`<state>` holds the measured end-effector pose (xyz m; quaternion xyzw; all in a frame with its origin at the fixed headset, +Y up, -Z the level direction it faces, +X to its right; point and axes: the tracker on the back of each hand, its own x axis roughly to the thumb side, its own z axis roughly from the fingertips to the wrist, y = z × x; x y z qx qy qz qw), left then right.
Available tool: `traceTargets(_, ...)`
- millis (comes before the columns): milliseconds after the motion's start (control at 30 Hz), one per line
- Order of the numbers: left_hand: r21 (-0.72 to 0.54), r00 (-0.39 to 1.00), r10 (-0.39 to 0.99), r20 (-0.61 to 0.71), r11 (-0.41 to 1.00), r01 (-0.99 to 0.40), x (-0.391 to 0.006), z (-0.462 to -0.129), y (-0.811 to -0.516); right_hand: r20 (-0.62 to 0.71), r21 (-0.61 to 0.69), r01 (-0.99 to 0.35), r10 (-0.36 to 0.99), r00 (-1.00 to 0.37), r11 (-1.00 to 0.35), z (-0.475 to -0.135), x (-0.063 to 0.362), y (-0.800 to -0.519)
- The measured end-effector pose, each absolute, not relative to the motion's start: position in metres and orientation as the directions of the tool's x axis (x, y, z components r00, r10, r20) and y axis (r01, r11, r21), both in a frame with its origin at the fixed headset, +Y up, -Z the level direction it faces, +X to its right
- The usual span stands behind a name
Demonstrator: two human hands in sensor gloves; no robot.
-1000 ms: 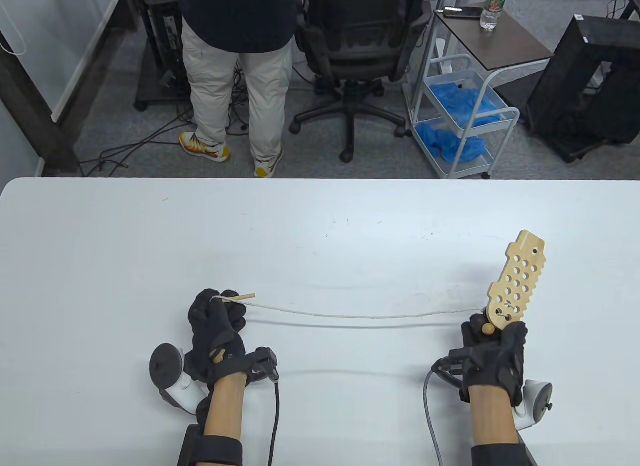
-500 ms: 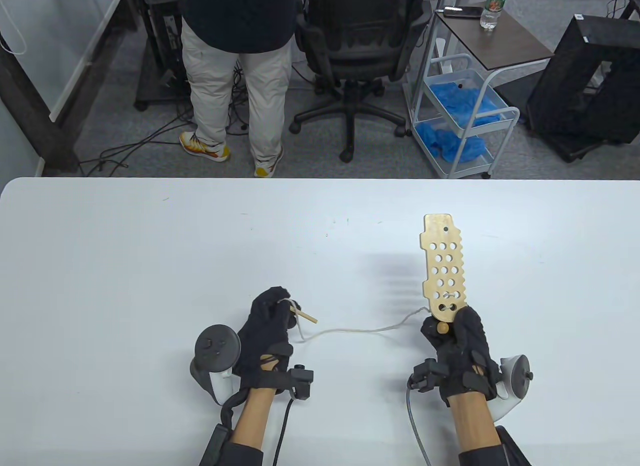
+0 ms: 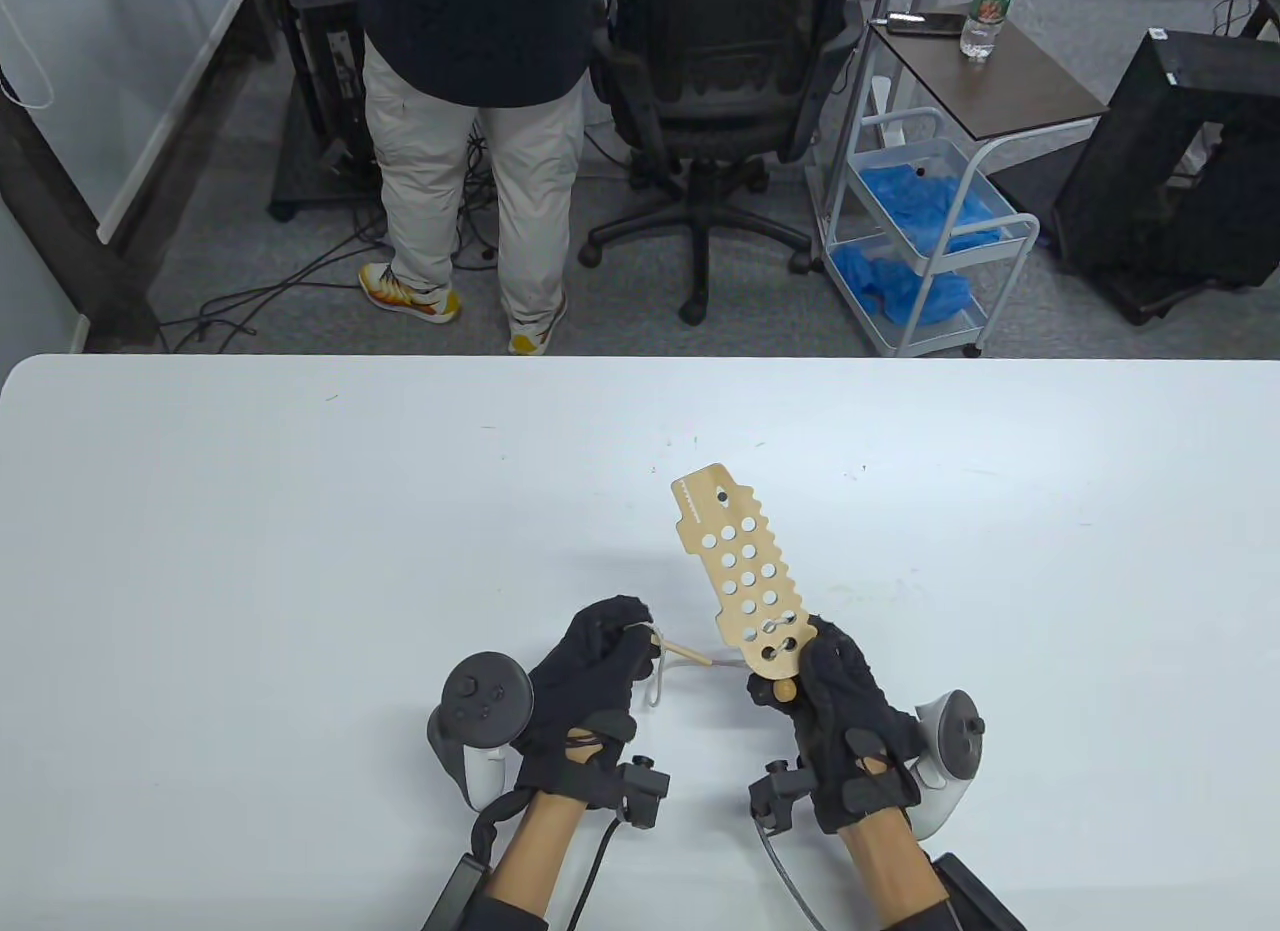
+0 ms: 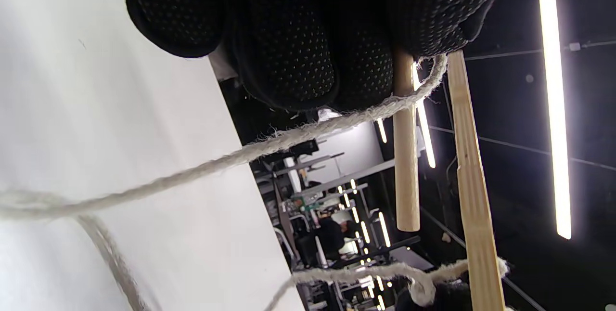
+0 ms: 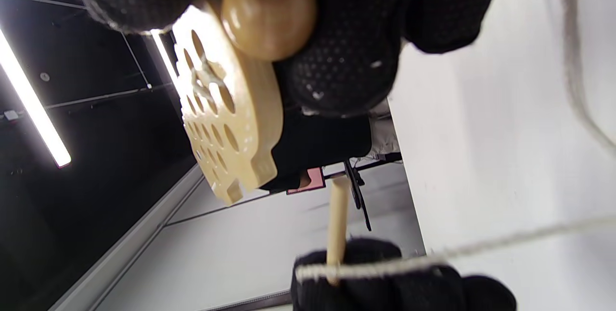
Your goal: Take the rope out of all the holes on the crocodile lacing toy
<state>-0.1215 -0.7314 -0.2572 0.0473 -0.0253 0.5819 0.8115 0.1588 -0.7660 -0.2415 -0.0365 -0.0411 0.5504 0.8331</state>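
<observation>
White table (image 3: 300,571); work sits near its front edge, centre-right.

Crocodile lacing board (image 3: 742,575): flat wooden plate with rows of holes, held above the table, leaning up and to the left. Only the lowest pair of holes, just above the grip, shows rope crossing it; the rows above look bare.

Right hand (image 3: 842,713): clenched around the board's lower end, a round wooden bead (image 5: 268,11) showing at the fingers.

Left hand (image 3: 592,679): closed on the wooden lacing needle (image 3: 685,652) together with the rope where it joins. Needle tip points right, toward the board's lower end, close to it but apart.

Rope (image 4: 250,151): off-white cord, slack, drooping in a small loop under the left hand and running across to the board.

Step, as judged: late in the unlacing, last threaded holes remaining. Next move likely calls for guiding the needle to the hole the rope comes out of, passing it back through, then drawing the slack clear while the right hand keeps the board steady. Which face the rope exits on cannot be told.
</observation>
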Motion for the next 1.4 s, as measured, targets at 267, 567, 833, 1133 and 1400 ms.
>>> traceTargets(267,0.016,0.216,0.975,0.05,0.216,-0.976,-0.12,-0.257,-0.736,0.038,0.0,-0.921,0.921,0.388,0.388,-0.241,0.145,-0.764)
traceTargets(567,-0.057,0.11,0.993,0.046,0.112,-0.992,-0.119,-0.26,-0.739,0.038,0.048,-0.911,0.91,0.412,0.411,-0.239,0.136,-0.76)
traceTargets(833,-0.145,-0.01,1.0,0.018,-0.007,-0.989,-0.114,-0.263,-0.746,0.03,0.07,-0.9,0.9,0.434,0.431,-0.238,0.133,-0.758)
traceTargets(1133,-0.24,-0.126,0.991,-0.047,-0.134,-0.962,-0.108,-0.265,-0.752,0.041,0.132,-0.884,0.888,0.458,0.449,-0.238,0.127,-0.754)
traceTargets(1400,-0.315,-0.039,0.998,-0.042,-0.05,-0.948,-0.103,-0.266,-0.751,0.045,0.166,-0.886,0.895,0.445,0.432,-0.238,0.125,-0.753)
